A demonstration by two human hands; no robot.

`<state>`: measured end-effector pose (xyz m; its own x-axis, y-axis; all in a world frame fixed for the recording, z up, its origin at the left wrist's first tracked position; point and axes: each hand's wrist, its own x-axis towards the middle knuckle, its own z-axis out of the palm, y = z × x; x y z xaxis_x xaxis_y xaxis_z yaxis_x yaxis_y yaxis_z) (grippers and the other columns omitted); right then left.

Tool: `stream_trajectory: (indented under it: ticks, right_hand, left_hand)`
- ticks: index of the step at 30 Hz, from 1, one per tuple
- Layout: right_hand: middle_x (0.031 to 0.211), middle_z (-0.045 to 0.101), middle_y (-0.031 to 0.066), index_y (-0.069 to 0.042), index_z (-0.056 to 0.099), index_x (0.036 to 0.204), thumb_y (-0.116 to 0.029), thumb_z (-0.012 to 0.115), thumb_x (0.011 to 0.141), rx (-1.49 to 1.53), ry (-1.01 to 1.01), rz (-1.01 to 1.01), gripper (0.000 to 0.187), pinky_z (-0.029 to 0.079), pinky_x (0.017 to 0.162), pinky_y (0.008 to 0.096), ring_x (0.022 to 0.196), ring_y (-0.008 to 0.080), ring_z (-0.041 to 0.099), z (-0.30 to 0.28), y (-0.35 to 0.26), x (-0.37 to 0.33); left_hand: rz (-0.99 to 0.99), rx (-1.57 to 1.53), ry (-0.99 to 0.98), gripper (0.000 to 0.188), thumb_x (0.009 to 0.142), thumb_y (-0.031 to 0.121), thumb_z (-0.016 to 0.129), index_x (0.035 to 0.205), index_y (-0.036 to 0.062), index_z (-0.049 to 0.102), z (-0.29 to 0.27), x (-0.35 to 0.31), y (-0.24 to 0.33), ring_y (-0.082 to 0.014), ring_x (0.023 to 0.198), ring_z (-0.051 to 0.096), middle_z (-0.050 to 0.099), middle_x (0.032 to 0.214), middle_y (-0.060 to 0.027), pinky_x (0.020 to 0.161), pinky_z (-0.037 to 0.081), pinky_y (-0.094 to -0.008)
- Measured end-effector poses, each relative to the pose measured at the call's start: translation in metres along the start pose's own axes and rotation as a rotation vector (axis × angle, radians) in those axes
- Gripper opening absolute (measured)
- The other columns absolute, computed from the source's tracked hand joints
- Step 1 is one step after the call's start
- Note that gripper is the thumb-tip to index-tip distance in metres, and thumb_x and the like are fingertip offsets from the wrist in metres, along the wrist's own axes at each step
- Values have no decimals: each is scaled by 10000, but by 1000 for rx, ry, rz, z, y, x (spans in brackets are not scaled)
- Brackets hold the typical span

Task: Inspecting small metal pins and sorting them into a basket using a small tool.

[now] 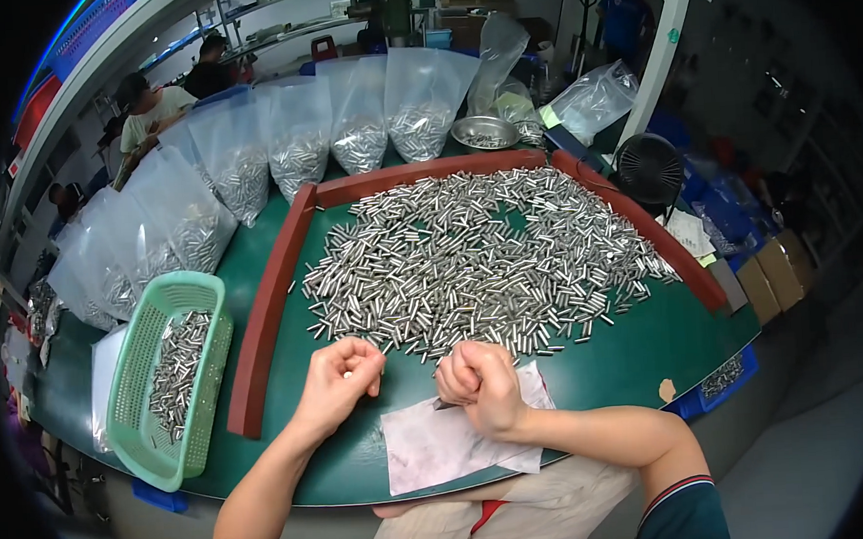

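A wide heap of short, shiny metal pins covers the middle of the green table. At its near left edge, my left hand is closed, fingers curled in, and a small bright end like that of a metal pin shows between them. My right hand is closed too, above a stained white cloth by the heap's near edge. A dark grey bit shows under its fingers; what it is I cannot make out. Both forearms come in from below.
Dark red wooden bars frame the heap on three sides. A green plastic basket with pins stands at left. Clear bags of pins line the back, beside a metal bowl. A black fan stands at right. People sit beyond, far left.
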<state>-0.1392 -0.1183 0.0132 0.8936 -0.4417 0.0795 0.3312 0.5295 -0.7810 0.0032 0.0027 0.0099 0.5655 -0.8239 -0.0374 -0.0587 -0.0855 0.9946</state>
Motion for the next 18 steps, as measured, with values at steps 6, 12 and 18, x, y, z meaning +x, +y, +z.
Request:
stream_trajectory:
  ticks: [6,12,18]
  right_hand:
    - [430,258,8,-95,278,505,-203,324,864,0,-18,-17,378,189,407,262,402,109,201,-1,-1,2]
    - [437,271,2,-88,288,513,-205,322,874,28,-42,-21,381,189,395,250,401,97,210,-3,1,5]
    - [434,271,4,-80,294,510,-202,343,868,82,-25,-12,382,181,389,249,397,89,207,-7,-1,7]
  left_hand:
    - [-306,-662,-188,42,847,67,495,829,47,526,-9,4,6,-21,388,266,606,719,-133,371,222,-167]
    - [-327,-613,-193,64,793,37,568,803,68,512,-7,1,6,-20,451,337,586,743,-81,401,240,-161]
    - [-231,-337,-157,142,786,74,591,916,66,533,2,5,5,-17,550,434,610,790,-56,461,284,-140]
